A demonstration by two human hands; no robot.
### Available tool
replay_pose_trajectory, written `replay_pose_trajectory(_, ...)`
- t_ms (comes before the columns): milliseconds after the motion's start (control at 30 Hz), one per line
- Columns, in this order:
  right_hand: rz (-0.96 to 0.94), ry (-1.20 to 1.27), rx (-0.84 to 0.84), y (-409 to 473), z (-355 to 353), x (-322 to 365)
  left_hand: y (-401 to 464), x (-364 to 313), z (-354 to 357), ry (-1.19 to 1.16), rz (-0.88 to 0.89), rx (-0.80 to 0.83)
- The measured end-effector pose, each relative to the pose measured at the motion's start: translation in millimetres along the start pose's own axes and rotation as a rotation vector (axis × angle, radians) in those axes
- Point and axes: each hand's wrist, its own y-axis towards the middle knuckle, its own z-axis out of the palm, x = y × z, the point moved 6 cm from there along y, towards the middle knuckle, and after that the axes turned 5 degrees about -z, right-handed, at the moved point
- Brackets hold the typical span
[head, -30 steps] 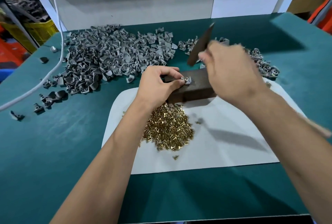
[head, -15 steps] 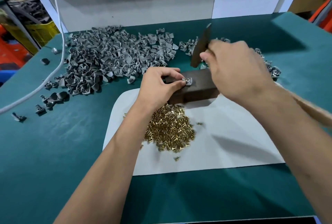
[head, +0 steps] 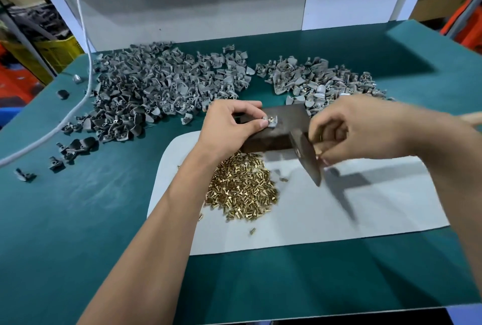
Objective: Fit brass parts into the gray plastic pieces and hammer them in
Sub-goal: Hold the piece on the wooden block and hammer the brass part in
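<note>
I see my left hand [head: 229, 126] pinching a gray plastic piece [head: 271, 121] flat on the dark block [head: 276, 129], a brass part [head: 271, 117] standing upright in it. My right hand [head: 357, 131], fingers curled, grips the hammer [head: 309, 157]; its blurred head points down toward me and its wooden handle runs off right. Loose brass parts [head: 242, 189] lie heaped on the white sheet [head: 339, 210] on the green table [head: 78, 220], with gray pieces [head: 156, 87] piled behind below a white wall.

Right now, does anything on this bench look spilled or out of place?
A few brass parts lie strayed from the brass pile on the white mat, and several gray pieces sit scattered at the table's left.
</note>
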Motion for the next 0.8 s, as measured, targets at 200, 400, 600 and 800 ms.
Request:
replay_pose_trajectory(200,0.096,-0.192,-0.009,0,22,-12,-1,6,1,-0.12,-0.09,0.005)
replay_pose_trajectory(400,0.146,-0.135,-0.085,1,13,-15,-2,6,2,-0.145,-0.112,0.004)
replay_pose_trajectory(600,0.034,-0.07,-0.569,19,-1,2,-4,2,7,-0.166,-0.106,0.005)
replay_pose_trajectory(800,-0.159,-0.028,-0.645,30,13,8,-6,-2,11,-0.18,-0.037,0.038)
